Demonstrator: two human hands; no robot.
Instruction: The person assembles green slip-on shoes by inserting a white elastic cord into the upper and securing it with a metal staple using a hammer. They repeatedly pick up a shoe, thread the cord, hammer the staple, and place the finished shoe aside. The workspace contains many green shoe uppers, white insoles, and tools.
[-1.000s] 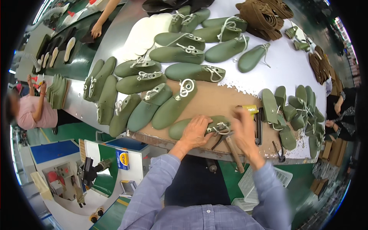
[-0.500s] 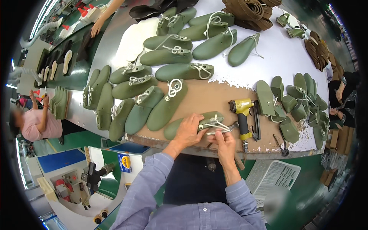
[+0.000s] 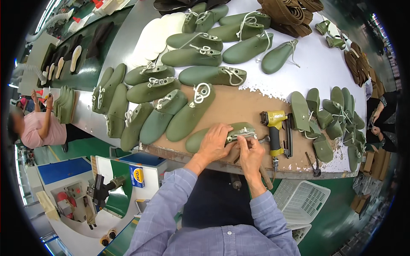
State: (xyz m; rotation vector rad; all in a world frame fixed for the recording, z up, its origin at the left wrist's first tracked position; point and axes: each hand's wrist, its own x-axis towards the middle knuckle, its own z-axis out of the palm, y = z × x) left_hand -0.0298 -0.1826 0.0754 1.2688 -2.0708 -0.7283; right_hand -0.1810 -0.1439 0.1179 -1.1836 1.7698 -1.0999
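A green shoe last point(image 3: 194, 141) lies on its side at the near edge of the bench. My left hand point(image 3: 215, 143) closes over its middle, fingers on top and thumb on the near side. At its heel end, my right hand point(image 3: 251, 154) is pinched on a white cord point(image 3: 240, 134) that lies along the last. The cord's exact path under my fingertips is hidden. Just right of my hands is a hammer point(image 3: 266, 175), its head partly behind my fingers. A yellow and black staple gun point(image 3: 275, 132) lies beyond it.
Several corded green lasts point(image 3: 190, 113) fill the left and far bench. More heel-side pieces point(image 3: 323, 147) are piled at right near pincers point(image 3: 315, 166). Brown uppers point(image 3: 286, 17) are stacked far off. A white crate point(image 3: 301, 200) sits below the bench; a person in pink point(image 3: 42, 130) works at left.
My right hand has come closer against the last, and the cord that stood up in loops now lies along it. My left hand still holds the last. The whole view has shifted slightly.
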